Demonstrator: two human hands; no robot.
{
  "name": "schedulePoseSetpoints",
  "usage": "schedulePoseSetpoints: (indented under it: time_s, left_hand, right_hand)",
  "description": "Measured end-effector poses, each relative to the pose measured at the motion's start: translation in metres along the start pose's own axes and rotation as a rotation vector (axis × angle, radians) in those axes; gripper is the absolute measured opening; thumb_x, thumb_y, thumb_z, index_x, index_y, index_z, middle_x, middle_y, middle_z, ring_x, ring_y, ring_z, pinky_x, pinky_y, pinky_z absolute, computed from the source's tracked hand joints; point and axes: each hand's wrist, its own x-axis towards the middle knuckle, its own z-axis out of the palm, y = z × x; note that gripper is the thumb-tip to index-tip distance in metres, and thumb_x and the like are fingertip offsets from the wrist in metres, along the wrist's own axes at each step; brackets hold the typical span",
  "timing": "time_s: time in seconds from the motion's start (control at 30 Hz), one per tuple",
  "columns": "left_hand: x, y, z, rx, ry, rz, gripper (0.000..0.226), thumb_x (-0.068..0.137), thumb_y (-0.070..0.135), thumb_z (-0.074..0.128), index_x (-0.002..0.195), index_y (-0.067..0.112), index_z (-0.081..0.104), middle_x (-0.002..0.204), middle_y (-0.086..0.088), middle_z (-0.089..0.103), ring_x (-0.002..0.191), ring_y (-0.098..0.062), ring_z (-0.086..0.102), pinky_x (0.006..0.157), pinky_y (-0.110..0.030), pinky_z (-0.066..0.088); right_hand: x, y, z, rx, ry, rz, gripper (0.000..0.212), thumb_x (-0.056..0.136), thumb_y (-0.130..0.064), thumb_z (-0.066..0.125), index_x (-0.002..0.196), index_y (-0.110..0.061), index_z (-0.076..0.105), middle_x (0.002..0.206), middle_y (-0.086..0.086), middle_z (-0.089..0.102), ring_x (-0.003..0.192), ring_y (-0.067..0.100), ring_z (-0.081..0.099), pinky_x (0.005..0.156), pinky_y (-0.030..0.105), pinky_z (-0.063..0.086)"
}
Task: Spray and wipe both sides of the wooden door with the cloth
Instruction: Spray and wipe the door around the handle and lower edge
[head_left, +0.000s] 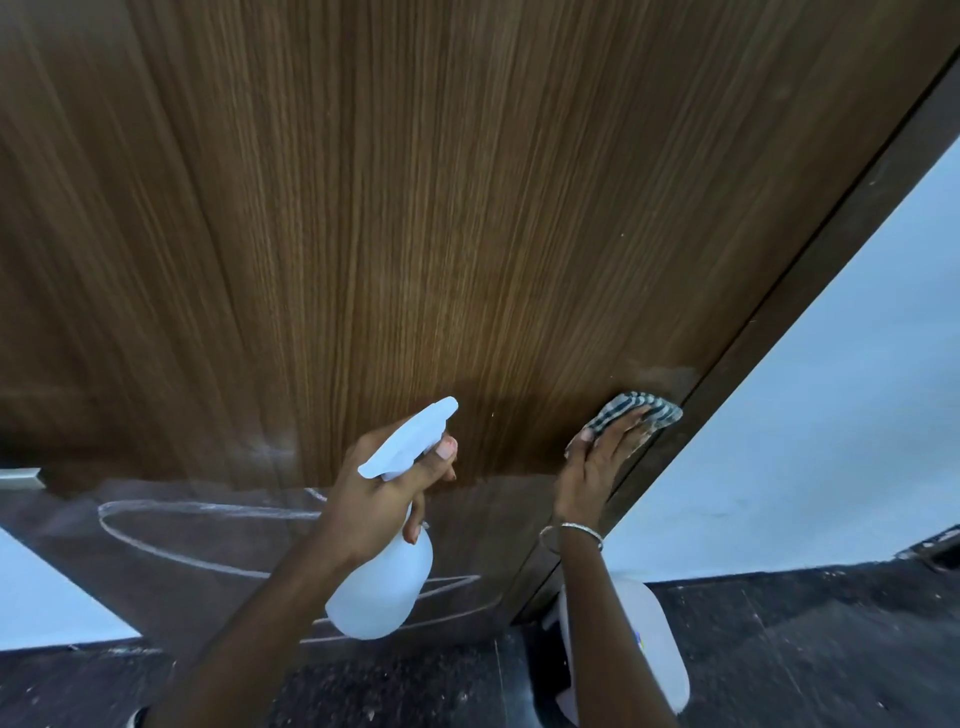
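The brown wooden door fills most of the view, with white chalk-like curves on its darker lower panel. My left hand grips a white spray bottle by the neck, nozzle pointing up and right at the door. My right hand presses a striped grey-and-white cloth flat against the door near its right edge. A faint wet patch shows just above the cloth.
The dark door frame runs diagonally on the right, beside a pale wall. A metal handle shows at the left edge. Dark speckled floor lies below, with a white object under my right forearm.
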Motion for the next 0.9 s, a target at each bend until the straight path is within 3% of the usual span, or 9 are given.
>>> schedulePoseSetpoints:
  time_s: [0.07,0.2,0.3,0.4,0.5,0.6,0.73,0.83,0.9]
  left_hand:
    - [0.001,0.001,0.002,-0.004,0.008,0.006,0.042,0.075,0.057,0.066,0.095,0.02,0.069,0.074,0.002,0.073,0.039,-0.021,0.056,0.056,-0.038,0.055]
    - [0.007,0.003,0.004,0.008,-0.016,0.051,0.018,0.082,0.049,0.066,0.087,0.033,0.071,0.075,0.0,0.073,0.039,-0.022,0.056,0.056,-0.042,0.055]
    - [0.011,0.006,0.01,0.005,-0.017,0.042,0.031,0.08,0.047,0.064,0.095,0.02,0.069,0.075,0.001,0.073,0.038,-0.02,0.056,0.058,-0.048,0.055]
    - [0.017,0.006,0.017,0.002,-0.023,0.038,0.038,0.078,0.052,0.065,0.098,0.019,0.068,0.074,0.003,0.073,0.039,-0.021,0.056,0.058,-0.05,0.056]
    - [0.023,0.009,0.026,0.006,-0.026,0.048,0.042,0.079,0.054,0.066,0.101,0.018,0.068,0.074,0.004,0.073,0.04,-0.021,0.057,0.061,-0.052,0.057]
    - [0.031,0.016,0.036,0.019,-0.051,0.075,0.034,0.08,0.046,0.063,0.098,0.018,0.068,0.071,0.005,0.072,0.039,-0.021,0.057,0.057,-0.05,0.056]
    - [0.039,0.023,0.044,0.015,-0.081,0.137,0.025,0.083,0.041,0.062,0.094,0.018,0.068,0.075,0.001,0.072,0.037,-0.021,0.055,0.053,-0.043,0.054]
    - [0.041,0.025,0.048,0.014,-0.107,0.168,0.022,0.085,0.04,0.063,0.092,0.02,0.068,0.076,-0.001,0.072,0.038,-0.022,0.056,0.051,-0.04,0.053]
    - [0.044,0.019,0.05,-0.021,-0.085,0.124,0.013,0.089,0.035,0.069,0.091,0.022,0.066,0.074,-0.001,0.07,0.042,-0.017,0.061,0.049,-0.032,0.054]
  right_hand:
    - [-0.016,0.007,0.01,0.014,0.008,0.08,0.069,0.107,-0.036,0.033,0.16,-0.027,-0.009,0.17,0.007,-0.019,0.155,0.012,-0.016,0.129,0.038,0.003]
    - [-0.025,-0.007,0.017,0.088,0.045,0.115,0.069,0.106,-0.032,0.032,0.159,-0.033,-0.012,0.168,-0.005,-0.017,0.157,0.017,-0.014,0.125,0.056,0.015]
    - [-0.008,-0.057,0.006,0.143,0.1,0.096,0.076,0.104,-0.01,0.041,0.162,-0.035,-0.002,0.17,-0.007,0.0,0.158,0.017,0.003,0.126,0.05,0.019]
    - [0.019,-0.101,-0.012,0.076,0.138,-0.031,0.07,0.107,-0.008,0.04,0.164,-0.031,0.004,0.171,-0.005,0.006,0.155,0.006,0.006,0.121,0.028,0.017]
    - [0.031,-0.118,-0.024,-0.011,0.174,-0.129,0.06,0.112,-0.024,0.033,0.164,-0.031,0.006,0.172,-0.005,0.005,0.157,0.019,0.013,0.111,0.033,0.032]
    - [0.031,-0.103,-0.017,-0.092,0.222,-0.104,0.057,0.112,-0.032,0.027,0.163,-0.034,0.001,0.171,-0.01,-0.002,0.156,0.014,0.001,0.106,0.037,0.037]
    - [0.029,-0.054,-0.012,-0.007,0.26,0.064,0.061,0.111,-0.022,0.031,0.164,-0.019,0.0,0.172,0.002,-0.005,0.157,0.016,-0.001,0.122,0.018,0.004]
    - [0.02,-0.006,-0.008,-0.005,0.172,0.2,0.065,0.106,-0.047,0.022,0.162,-0.037,-0.011,0.172,-0.001,-0.006,0.159,0.028,0.007,0.125,0.048,0.021]
    - [0.02,0.009,-0.005,0.041,0.126,0.365,0.068,0.096,-0.062,0.016,0.155,-0.054,-0.016,0.172,0.0,0.008,0.154,0.036,0.026,0.121,0.054,0.03]
